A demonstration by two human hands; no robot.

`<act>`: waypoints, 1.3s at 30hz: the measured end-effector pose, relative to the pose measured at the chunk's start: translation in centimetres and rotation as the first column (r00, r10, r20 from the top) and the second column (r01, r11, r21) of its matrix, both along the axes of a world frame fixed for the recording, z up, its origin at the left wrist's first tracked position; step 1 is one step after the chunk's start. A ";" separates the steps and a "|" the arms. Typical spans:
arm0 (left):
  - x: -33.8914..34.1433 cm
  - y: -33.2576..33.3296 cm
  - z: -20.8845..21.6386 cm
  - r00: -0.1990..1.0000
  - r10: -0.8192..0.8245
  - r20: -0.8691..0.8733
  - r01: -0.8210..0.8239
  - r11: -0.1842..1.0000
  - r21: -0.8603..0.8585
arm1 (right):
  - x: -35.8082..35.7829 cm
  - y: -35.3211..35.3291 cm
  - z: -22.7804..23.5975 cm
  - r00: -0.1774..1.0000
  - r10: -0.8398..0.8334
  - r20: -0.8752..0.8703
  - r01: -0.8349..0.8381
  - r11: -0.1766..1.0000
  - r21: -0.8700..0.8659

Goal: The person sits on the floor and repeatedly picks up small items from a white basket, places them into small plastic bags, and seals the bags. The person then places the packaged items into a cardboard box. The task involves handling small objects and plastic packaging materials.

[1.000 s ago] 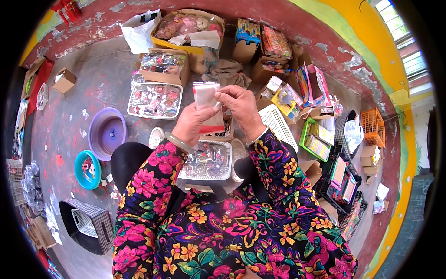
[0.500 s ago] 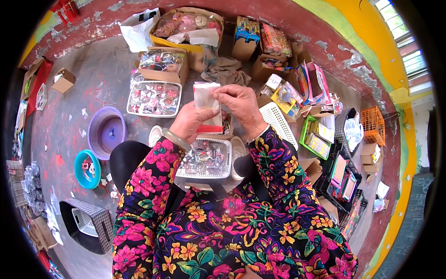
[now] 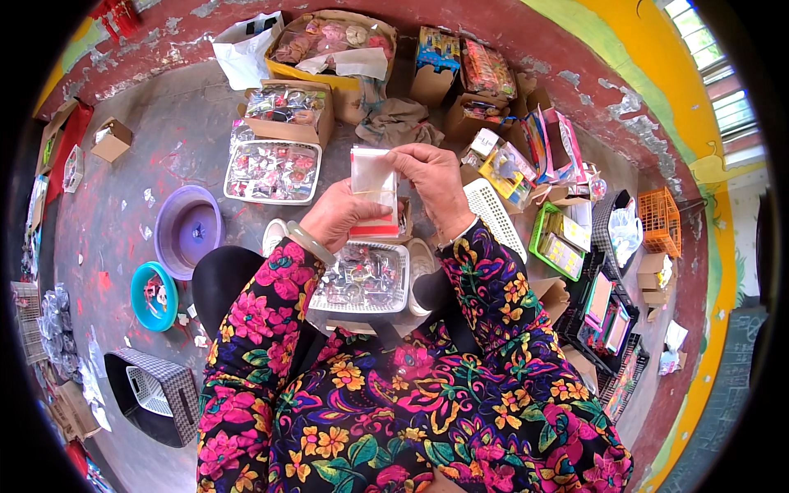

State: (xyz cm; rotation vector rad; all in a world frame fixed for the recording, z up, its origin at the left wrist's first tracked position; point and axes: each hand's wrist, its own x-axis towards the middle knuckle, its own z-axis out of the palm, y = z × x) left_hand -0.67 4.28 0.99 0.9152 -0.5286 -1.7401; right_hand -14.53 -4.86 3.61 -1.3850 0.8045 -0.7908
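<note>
My left hand (image 3: 333,215) is closed on a thin stack of small clear plastic bags (image 3: 371,174) with red along the edges, the thumb lying across the front. At the upper right corner of the stack, the fingers of my right hand (image 3: 436,185) are pinched together on a bag's edge. Whether that bag is apart from the others I cannot tell. Below my hands, between my feet, a white plastic basket (image 3: 404,275) holds many small clear-wrapped pieces. A cardboard box (image 3: 404,220) shows partly behind the stack.
Ahead to the left stand another white basket (image 3: 233,185) of wrapped pieces and a filled carton (image 3: 283,131). A purple basin (image 3: 168,234) and a teal basin (image 3: 140,300) sit at left. To the right are a white basket (image 3: 493,214), a green basket (image 3: 542,234) and black crates (image 3: 588,329).
The stack of bags has shifted slightly right and now stands more upright, its clear front facing me. My right fingers remain at its upper corner, a little higher.
</note>
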 end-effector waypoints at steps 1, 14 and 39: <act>0.0 0.0 -0.1 1.000 -0.003 0.004 0.003 1.000 0.001 | -0.1 -0.1 0.0 1.000 -0.020 0.005 0.019 1.000 0.021; 0.2 -0.1 -0.2 0.993 0.114 -0.006 -0.114 0.992 0.044 | -3.0 -4.2 0.9 0.972 -0.135 0.191 0.050 0.918 0.394; 0.7 -1.7 -1.6 0.966 0.239 -0.100 -0.245 0.968 -0.051 | -15.0 -7.4 1.5 0.647 -0.204 -0.735 -0.084 0.939 -0.335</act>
